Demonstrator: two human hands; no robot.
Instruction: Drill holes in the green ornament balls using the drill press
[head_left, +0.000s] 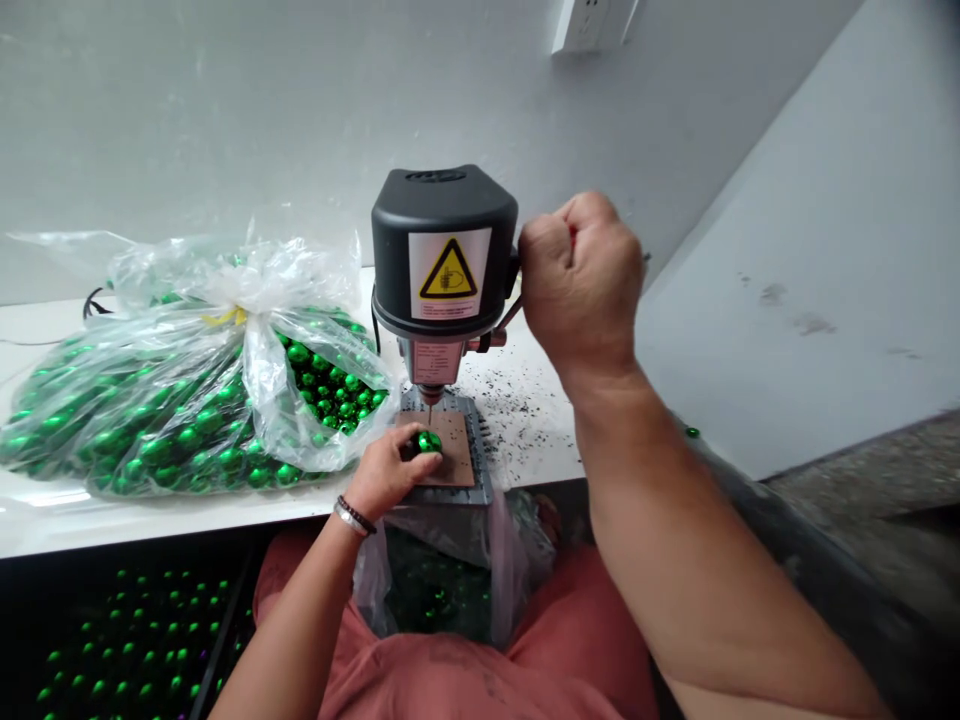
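A small black drill press (pixel 444 250) stands on the white table, a yellow warning label on its front. Between thumb and fingers, my left hand (pixel 386 465) pinches a shiny green ball (pixel 429 442) on the brown board (pixel 452 450) of the press's base. The thin drill bit (pixel 430 412) points straight down at the ball's top; whether it has entered the ball I cannot tell. My right hand (pixel 581 275) is closed in a fist around the press's feed lever (pixel 512 315), whose grip end is hidden inside the fingers.
At the left lies a big clear plastic bag (pixel 187 400) of green balls, torn open toward the press. Dark shavings (pixel 525 410) litter the white tabletop (pixel 559 450). Below are an open plastic bag (pixel 502 560) at my lap and more green balls (pixel 135 640). A wall socket (pixel 581 25) is above.
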